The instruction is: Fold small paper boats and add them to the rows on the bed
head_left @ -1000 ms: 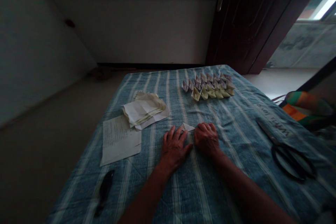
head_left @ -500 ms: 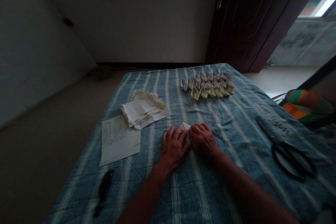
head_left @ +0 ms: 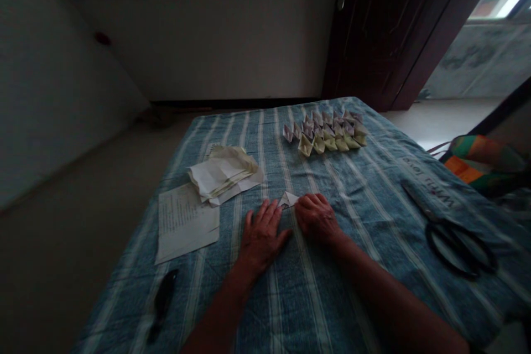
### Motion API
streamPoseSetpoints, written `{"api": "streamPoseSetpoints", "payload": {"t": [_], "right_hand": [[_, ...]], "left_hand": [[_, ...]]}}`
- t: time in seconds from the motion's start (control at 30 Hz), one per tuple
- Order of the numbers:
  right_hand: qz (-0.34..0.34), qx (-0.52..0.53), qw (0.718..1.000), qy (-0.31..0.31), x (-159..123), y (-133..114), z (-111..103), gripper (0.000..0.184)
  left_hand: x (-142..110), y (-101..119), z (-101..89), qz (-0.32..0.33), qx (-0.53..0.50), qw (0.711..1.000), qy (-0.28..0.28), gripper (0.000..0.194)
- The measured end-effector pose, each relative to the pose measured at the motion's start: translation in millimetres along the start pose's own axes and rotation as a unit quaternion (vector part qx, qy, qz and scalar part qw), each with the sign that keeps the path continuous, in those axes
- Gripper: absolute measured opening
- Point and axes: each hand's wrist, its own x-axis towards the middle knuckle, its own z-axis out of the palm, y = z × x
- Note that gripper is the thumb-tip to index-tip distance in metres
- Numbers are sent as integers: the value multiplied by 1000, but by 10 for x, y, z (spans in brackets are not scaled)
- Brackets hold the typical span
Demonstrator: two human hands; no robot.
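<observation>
One small folded white paper (head_left: 289,199) lies just ahead of the two grips, in the gap between them. The left grip (head_left: 260,238) is flat, its fingers stretched out and its thumb held apart; the fingertips are at the paper's left end. The right grip (head_left: 317,217) is curled over the paper's right end. Its fingertips are hidden, so I cannot tell whether it pinches the paper or presses on it.

Ahead of the right grip and well apart from it stand folded paper boats (head_left: 327,131) in about three rows. The nearest row shows about six yellowish ones; the paler, purplish ones behind overlap too much to count surely.

Ahead and to the left of the left grip lies one loose paper stack (head_left: 226,174), its number of sheets unclear. Nearer the left grip, on its left, one printed sheet (head_left: 188,224) reaches the stack's lower edge. Farther back on that side is one slender black object (head_left: 164,301), too dark to name.

Well to the right of the right grip lies one pair of scissors (head_left: 450,235) with black handles, blades pointing away from the person. One table (head_left: 311,298), covered in striped blue cloth, carries all these. Past its right edge is a multicoloured item (head_left: 477,157); beyond its far edge, one dark door (head_left: 381,27).
</observation>
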Motion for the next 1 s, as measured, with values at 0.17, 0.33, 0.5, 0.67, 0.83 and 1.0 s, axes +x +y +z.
{"api": "streamPoseSetpoints", "payload": {"t": [0.17,0.33,0.5,0.67,0.83,1.0], "right_hand": [[1,6,1000,-4,2,7,2,13],[8,15,1000,-14,7,12,10,13],[11,21,1000,-11,5,9,13,15],[13,20,1000,-12,10,6,3,13],[19,22,999,-20,17,5,-15,14],[20,31,999,-17,12,5,-16,13]], "left_hand": [[2,-36,-17,-2,35,999,0,51],[-23,-66,-79,-10,50,998,-24,51],[-7,-51,-182,-28,49,996,-64,49],[21,-37,-210,-35,34,997,-60,45],[7,-25,-215,-47,46,995,-74,45],[9,4,-225,-54,52,993,-93,45]]}}
